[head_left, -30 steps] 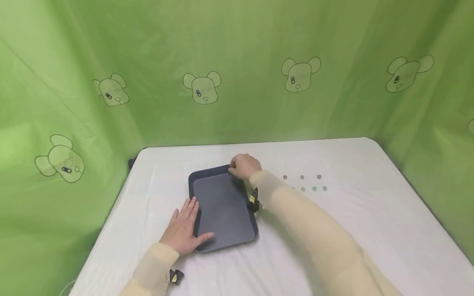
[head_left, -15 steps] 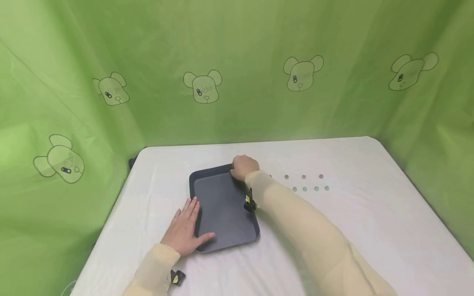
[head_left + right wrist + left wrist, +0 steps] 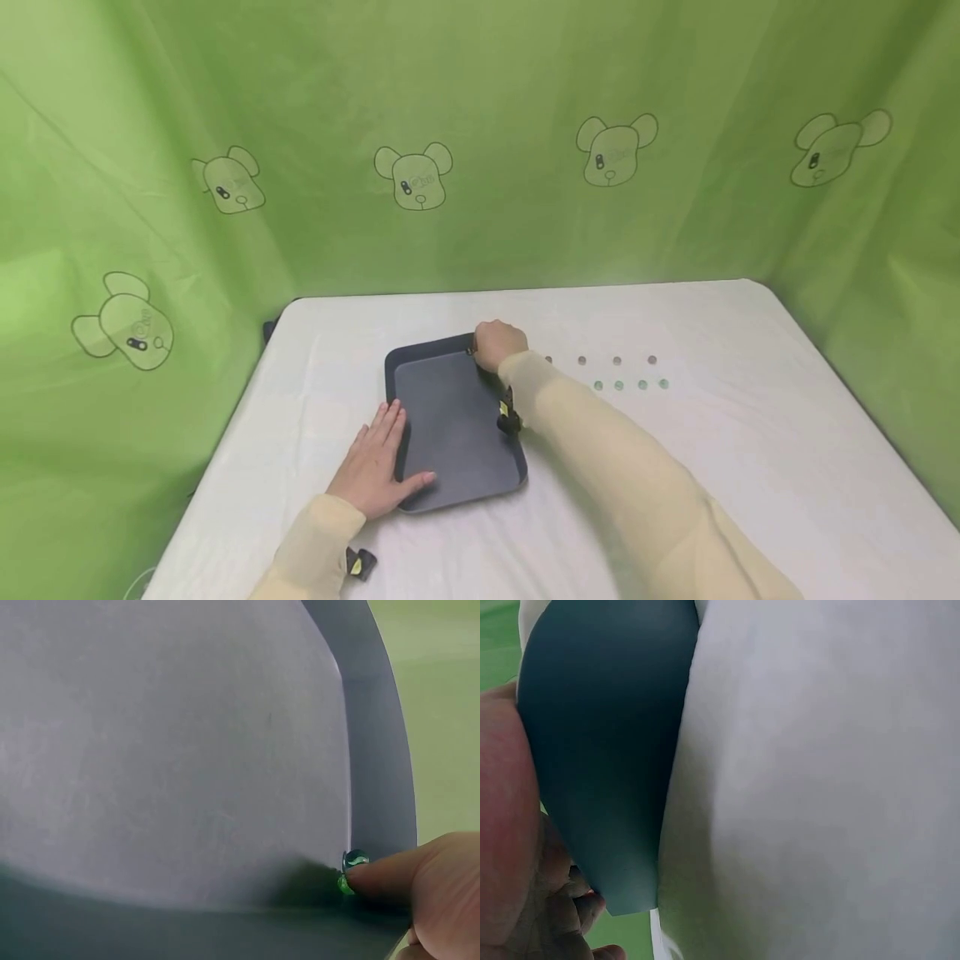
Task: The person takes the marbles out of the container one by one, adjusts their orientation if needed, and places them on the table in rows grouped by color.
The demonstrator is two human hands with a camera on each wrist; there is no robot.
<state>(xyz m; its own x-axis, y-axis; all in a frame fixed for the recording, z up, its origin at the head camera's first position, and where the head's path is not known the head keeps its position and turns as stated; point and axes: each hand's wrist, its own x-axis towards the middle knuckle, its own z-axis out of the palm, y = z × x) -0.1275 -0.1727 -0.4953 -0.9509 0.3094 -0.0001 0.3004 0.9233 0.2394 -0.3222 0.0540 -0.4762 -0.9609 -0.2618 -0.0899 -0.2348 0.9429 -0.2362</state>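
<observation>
A dark grey rectangular tray (image 3: 452, 429) lies tilted slightly on the white cloth. Spread over its near left rim, my left hand (image 3: 367, 471) has straight fingers along the side and the thumb across the inner corner. In the left wrist view, the palm lies against the tray's outer wall (image 3: 604, 750). My right hand (image 3: 500, 345) is at the far right corner with fingers curled. From the right wrist view, its thumb pinches a small green glass marble (image 3: 355, 859) in the corner; the opposing fingertip is hidden.
On the table (image 3: 750, 467), right of the tray, are a row of small brownish round pieces (image 3: 617, 361) and a nearer row of green ones (image 3: 618, 385). My right forearm (image 3: 615, 475) covers some of that area. A green curtain (image 3: 510, 242) surrounds the table.
My right hand has shifted slightly right and nearer, its fingers curling further at the tray corner. My left hand and the tray stay almost as they were.
</observation>
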